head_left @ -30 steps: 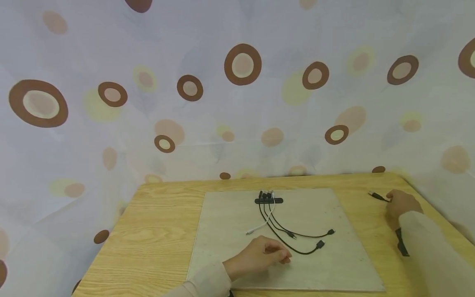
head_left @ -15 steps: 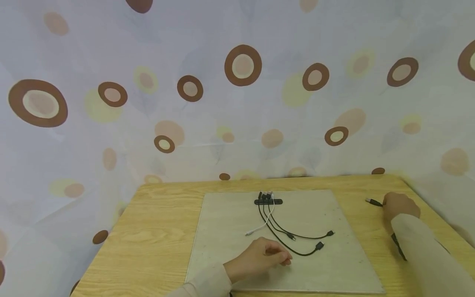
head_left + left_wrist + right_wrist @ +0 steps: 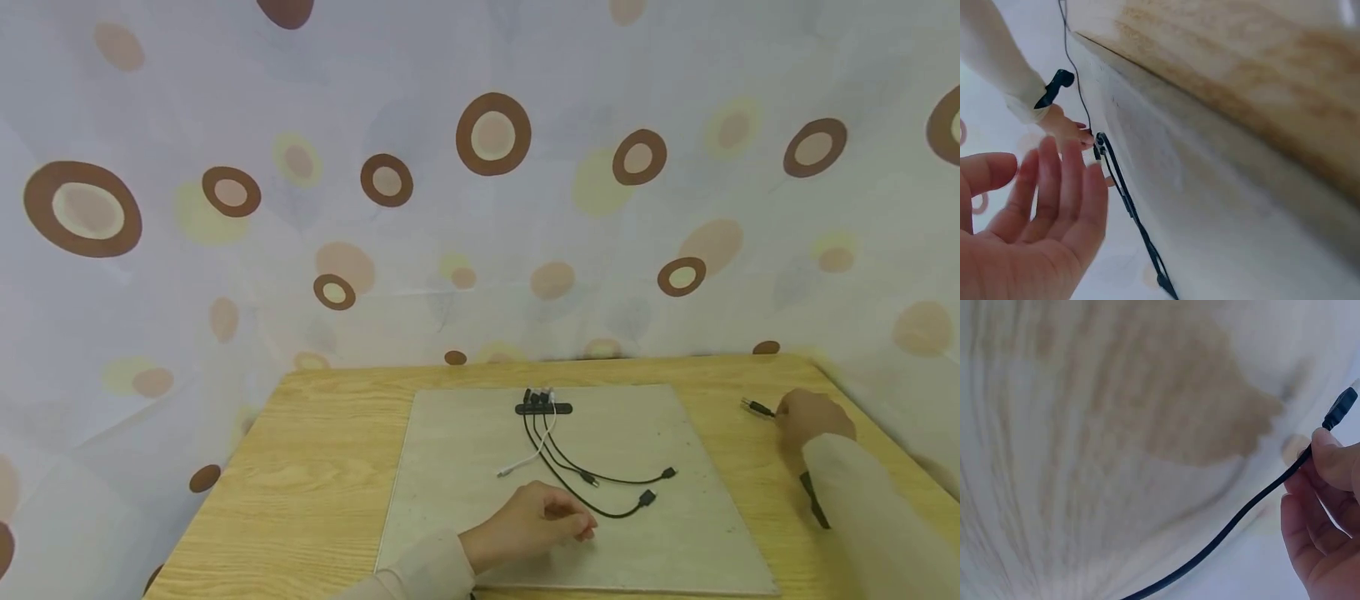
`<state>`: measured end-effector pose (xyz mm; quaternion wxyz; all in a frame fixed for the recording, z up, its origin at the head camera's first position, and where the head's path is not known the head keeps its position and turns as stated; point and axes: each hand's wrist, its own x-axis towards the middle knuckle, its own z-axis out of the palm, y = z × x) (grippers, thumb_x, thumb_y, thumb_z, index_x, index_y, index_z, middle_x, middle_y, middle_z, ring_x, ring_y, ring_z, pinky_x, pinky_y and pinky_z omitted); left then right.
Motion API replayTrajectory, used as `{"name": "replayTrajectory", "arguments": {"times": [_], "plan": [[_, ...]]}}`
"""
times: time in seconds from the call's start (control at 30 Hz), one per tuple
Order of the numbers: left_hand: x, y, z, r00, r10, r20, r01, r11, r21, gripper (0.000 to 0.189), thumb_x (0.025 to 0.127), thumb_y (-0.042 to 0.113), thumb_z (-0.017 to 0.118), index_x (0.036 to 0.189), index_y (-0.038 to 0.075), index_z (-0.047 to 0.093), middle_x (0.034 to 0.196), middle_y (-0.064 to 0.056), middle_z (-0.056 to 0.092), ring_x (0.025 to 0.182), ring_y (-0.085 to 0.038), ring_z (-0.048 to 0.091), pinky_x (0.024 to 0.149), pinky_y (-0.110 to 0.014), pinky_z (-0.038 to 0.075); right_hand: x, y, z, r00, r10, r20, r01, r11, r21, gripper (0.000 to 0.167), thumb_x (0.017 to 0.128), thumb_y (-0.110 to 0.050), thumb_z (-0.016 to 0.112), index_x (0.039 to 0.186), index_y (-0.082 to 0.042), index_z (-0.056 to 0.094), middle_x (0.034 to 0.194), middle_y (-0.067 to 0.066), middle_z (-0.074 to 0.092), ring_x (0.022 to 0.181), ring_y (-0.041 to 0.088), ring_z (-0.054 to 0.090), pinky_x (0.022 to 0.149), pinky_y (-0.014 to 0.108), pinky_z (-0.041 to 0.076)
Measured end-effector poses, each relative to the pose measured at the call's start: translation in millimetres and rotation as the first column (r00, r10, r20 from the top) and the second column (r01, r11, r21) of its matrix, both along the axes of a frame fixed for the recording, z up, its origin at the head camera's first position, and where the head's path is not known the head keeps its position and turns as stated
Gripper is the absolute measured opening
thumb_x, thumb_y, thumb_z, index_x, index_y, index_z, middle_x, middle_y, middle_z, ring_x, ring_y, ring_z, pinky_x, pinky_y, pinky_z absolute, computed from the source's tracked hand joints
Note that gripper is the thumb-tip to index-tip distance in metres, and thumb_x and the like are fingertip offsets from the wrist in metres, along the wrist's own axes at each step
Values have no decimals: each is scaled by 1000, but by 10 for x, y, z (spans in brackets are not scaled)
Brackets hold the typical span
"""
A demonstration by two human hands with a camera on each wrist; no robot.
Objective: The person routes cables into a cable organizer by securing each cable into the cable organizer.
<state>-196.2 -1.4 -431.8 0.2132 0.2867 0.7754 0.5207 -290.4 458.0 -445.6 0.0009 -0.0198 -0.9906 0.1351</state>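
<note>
At the table's right side my right hand [image 3: 813,417] pinches a black USB cable just behind its plug [image 3: 759,407]. In the right wrist view, thumb and fingers nip the black cord [image 3: 1232,525], its plug [image 3: 1341,407] pointing up past the thumb. My left hand [image 3: 528,521] rests low over the pale board [image 3: 450,500] with relaxed, slightly bent fingers and nothing in them. Beyond it, several black cables and one white cable [image 3: 536,454] hang from a black cable holder [image 3: 564,408]. In the left wrist view, the left hand's fingers [image 3: 1050,181] are spread loosely.
The square board lies on a wood-grain table [image 3: 322,450]. Loose cable ends, including a black connector [image 3: 647,497], lie just beyond the left hand. A dotted curtain [image 3: 420,250] rises behind the table and along its sides.
The right hand has shifted slightly toward the left and lower in view, the cable plug moving with it. The left hand and the cables on the board stay about where they were.
</note>
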Motion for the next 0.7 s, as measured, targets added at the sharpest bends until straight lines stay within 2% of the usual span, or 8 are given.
{"name": "replayTrajectory", "arguments": {"times": [0.07, 0.17, 0.3, 0.4, 0.47, 0.57, 0.63, 0.7], "plan": [[-1, 18, 14, 997, 4, -76, -7, 999, -37, 14, 93, 16, 63, 95, 6, 74, 83, 9, 71, 73, 5, 59, 67, -15, 47, 21, 35, -2, 999, 2, -52, -2, 1000, -1, 23, 88, -8, 62, 102, 10, 64, 96, 32, 64, 77, 46, 61, 59, 51, 51], [-7, 59, 45, 980, -5, -199, -12, 996, -85, 11, 91, 14, 66, 94, 8, 74, 81, 12, 69, 70, 7, 54, 65, -13, 46, 63, 62, 42, 993, -1, -117, 0, 1000, -8, 24, 89, -9, 61, 103, 10, 64, 100, 33, 63, 81, 50, 60, 61, 53, 50], [21, 160, 115, 966, -52, -252, 26, 994, -105, 9, 90, 11, 66, 94, 7, 73, 83, 10, 70, 70, 9, 55, 66, -11, 47, 153, 51, 184, 988, -18, -153, 15, 1000, -21, 24, 90, -9, 61, 104, 11, 62, 98, 34, 63, 75, 48, 61, 57, 52, 50], [74, 264, 155, 950, -120, -288, 78, 985, -153, 9, 90, 11, 65, 95, 8, 72, 84, 11, 70, 72, 11, 55, 67, -9, 47, 196, 38, 277, 982, -19, -186, 16, 1000, -18, 22, 91, -9, 61, 102, 10, 62, 92, 31, 64, 68, 42, 61, 54, 48, 49], [123, 347, 174, 924, -181, -336, 116, 972, -204, 10, 91, 13, 65, 96, 10, 72, 84, 12, 70, 73, 13, 54, 67, -7, 45, 212, 43, 325, 979, -11, -201, 9, 1000, -14, 21, 91, -8, 59, 102, 9, 62, 89, 29, 64, 66, 37, 61, 53, 45, 49], [226, 514, 223, 869, -274, -411, 162, 944, -288, 11, 92, 15, 65, 99, 13, 73, 85, 14, 70, 72, 16, 52, 67, -4, 41, 241, 71, 393, 979, -1, -205, 0, 1000, -4, 22, 92, -8, 57, 103, 11, 61, 87, 28, 64, 65, 34, 60, 53, 43, 48], [312, 664, 279, 841, -337, -423, 189, 916, -354, 13, 93, 19, 64, 102, 15, 73, 87, 16, 69, 73, 16, 51, 67, -2, 39, 269, 105, 438, 981, -6, -195, 7, 1000, 1, 23, 94, -9, 55, 104, 11, 59, 85, 26, 63, 63, 31, 59, 52, 41, 47], [402, 843, 339, 825, -392, -407, 211, 882, -421, 16, 93, 22, 64, 106, 18, 72, 89, 18, 68, 74, 17, 50, 67, -1, 38, 299, 124, 473, 976, -16, -219, 17, 1000, 1, 22, 94, -9, 55, 103, 11, 59, 82, 24, 63, 61, 29, 58, 50, 41, 47]]}}
